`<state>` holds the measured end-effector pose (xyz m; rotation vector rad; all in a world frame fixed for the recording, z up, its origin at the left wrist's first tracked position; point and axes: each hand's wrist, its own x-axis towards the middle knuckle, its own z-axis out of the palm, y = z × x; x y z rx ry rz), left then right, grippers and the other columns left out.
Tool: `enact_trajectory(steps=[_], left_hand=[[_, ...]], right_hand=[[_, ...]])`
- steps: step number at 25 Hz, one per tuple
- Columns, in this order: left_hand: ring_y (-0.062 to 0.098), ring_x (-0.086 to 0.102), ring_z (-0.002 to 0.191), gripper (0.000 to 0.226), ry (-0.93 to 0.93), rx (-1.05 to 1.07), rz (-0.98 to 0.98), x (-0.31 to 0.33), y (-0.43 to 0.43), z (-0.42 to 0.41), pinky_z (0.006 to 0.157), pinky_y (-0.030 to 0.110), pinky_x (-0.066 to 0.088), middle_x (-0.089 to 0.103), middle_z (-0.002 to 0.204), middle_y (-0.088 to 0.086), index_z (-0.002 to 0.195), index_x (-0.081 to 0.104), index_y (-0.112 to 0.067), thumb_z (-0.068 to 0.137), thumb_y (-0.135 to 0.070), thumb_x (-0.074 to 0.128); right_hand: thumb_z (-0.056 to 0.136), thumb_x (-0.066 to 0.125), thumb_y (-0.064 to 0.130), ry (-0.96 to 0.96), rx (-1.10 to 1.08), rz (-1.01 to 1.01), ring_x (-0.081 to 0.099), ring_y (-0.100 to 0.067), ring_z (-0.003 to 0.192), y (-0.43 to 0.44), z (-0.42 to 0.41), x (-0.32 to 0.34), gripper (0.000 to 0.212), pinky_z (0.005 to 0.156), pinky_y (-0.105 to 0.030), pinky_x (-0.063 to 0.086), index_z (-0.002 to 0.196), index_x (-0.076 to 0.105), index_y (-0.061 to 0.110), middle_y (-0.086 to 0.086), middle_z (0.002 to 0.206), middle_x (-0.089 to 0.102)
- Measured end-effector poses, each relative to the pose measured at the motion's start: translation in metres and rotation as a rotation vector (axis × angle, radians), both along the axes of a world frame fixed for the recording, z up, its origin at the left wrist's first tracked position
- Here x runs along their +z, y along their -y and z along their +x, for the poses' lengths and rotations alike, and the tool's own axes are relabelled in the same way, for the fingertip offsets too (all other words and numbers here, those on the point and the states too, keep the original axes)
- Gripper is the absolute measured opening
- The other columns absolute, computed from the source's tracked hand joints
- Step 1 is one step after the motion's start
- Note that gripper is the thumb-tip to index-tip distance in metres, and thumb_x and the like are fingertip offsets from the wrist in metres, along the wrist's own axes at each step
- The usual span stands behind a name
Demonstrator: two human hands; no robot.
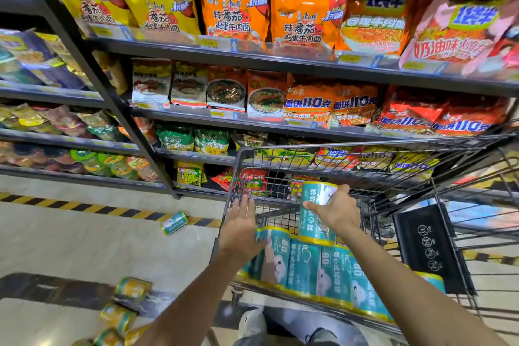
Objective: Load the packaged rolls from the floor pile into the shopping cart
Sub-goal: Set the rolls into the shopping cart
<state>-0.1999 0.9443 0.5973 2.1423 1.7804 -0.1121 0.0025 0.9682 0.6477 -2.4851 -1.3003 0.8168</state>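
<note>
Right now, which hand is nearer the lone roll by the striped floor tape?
Left. The left hand is at the cart's left side, right of the lone roll; the right hand is farther right, over the cart, holding another roll.

Packaged rolls (pixel 306 267) were teal, yellow end bands, white cloud faces. Cart (pixel 351 144) dark grey wire, black flap (pixel 427 244), white icons. Floor (pixel 70 241) cream, black-yellow hazard stripe (pixel 84 206). Shelf packs (pixel 236 14) yellow, orange, red, green.
</note>
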Motion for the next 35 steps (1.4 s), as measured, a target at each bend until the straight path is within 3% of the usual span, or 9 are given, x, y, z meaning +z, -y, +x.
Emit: enact_trajectory(steps=[10, 20, 25, 31, 35], left_hand=[[0.025, -0.012, 0.146, 0.111, -0.076, -0.138, 0.103, 0.059, -0.028, 0.107, 0.12, 0.039, 0.0, -0.014, 0.158, 0.008, 0.151, -0.01, -0.01, 0.08, -0.068, 0.053], [0.022, -0.017, 0.145, 0.113, -0.098, -0.199, 0.132, 0.071, 0.025, 0.234, 0.119, 0.038, -0.004, -0.022, 0.157, 0.006, 0.15, -0.014, -0.012, 0.079, -0.074, 0.048], [0.023, -0.016, 0.145, 0.11, -0.151, -0.19, 0.089, 0.064, 0.05, 0.246, 0.119, 0.038, -0.003, -0.021, 0.157, 0.008, 0.15, -0.014, -0.012, 0.081, -0.072, 0.046], [0.024, -0.016, 0.145, 0.113, -0.192, -0.186, 0.058, 0.056, 0.063, 0.249, 0.12, 0.039, -0.004, -0.021, 0.156, 0.008, 0.149, -0.017, -0.013, 0.079, -0.074, 0.048], [0.022, -0.015, 0.146, 0.112, -0.173, -0.201, 0.07, 0.058, 0.061, 0.251, 0.119, 0.038, -0.004, -0.02, 0.157, 0.006, 0.15, -0.014, -0.013, 0.079, -0.072, 0.05]], right_hand=[[0.07, 0.077, 0.055, 0.022, -0.058, 0.036, 0.059, -0.036, 0.106, 0.037, 0.112, 0.015, 0.084, 0.078, -0.04, 0.05, 0.124, 0.036, 0.004, -0.017, 0.12, 0.057], [0.071, 0.075, 0.057, 0.089, -0.086, -0.132, 0.062, -0.03, 0.101, 0.143, 0.264, -0.024, 0.085, 0.072, -0.035, 0.049, 0.124, 0.038, 0.002, -0.014, 0.11, 0.062], [0.073, 0.075, 0.052, 0.042, -0.096, -0.218, 0.059, -0.031, 0.108, 0.171, 0.283, -0.05, 0.085, 0.081, -0.036, 0.049, 0.129, 0.034, 0.003, -0.014, 0.118, 0.059], [0.074, 0.076, 0.048, 0.01, -0.122, -0.28, 0.061, -0.028, 0.105, 0.171, 0.285, -0.063, 0.079, 0.078, -0.032, 0.049, 0.127, 0.038, 0.003, -0.012, 0.116, 0.061], [0.077, 0.07, 0.053, 0.147, -0.028, -0.277, 0.062, -0.024, 0.107, 0.174, 0.281, -0.054, 0.075, 0.082, -0.032, 0.051, 0.127, 0.04, 0.005, -0.006, 0.116, 0.061]])
